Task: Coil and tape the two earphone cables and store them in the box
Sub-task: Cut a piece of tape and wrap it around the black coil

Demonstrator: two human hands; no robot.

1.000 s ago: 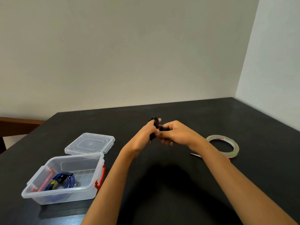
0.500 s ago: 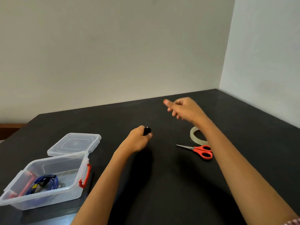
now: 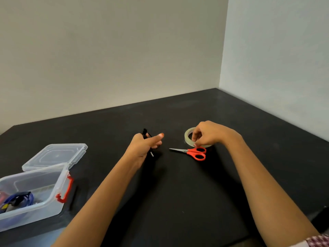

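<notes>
My left hand point(image 3: 146, 144) grips a coiled black earphone cable point(image 3: 146, 134) above the dark table; the cable's plug end hangs below the fist. My right hand point(image 3: 208, 133) reaches down onto a roll of clear tape point(image 3: 188, 138) lying flat on the table, its fingertips pinching the roll's near edge. A clear plastic box point(image 3: 53, 195) with red latches sits at the left, and a coiled blue earphone cable point(image 3: 19, 200) lies inside it.
Red-handled scissors point(image 3: 195, 152) lie just in front of the tape, blades pointing left. The box's clear lid point(image 3: 57, 155) lies on the table behind the box. Walls bound the table at the back and right.
My right hand let go of the black cable, swung right and came down onto the tape roll. My left hand kept the coiled cable. The camera view shifted right.
</notes>
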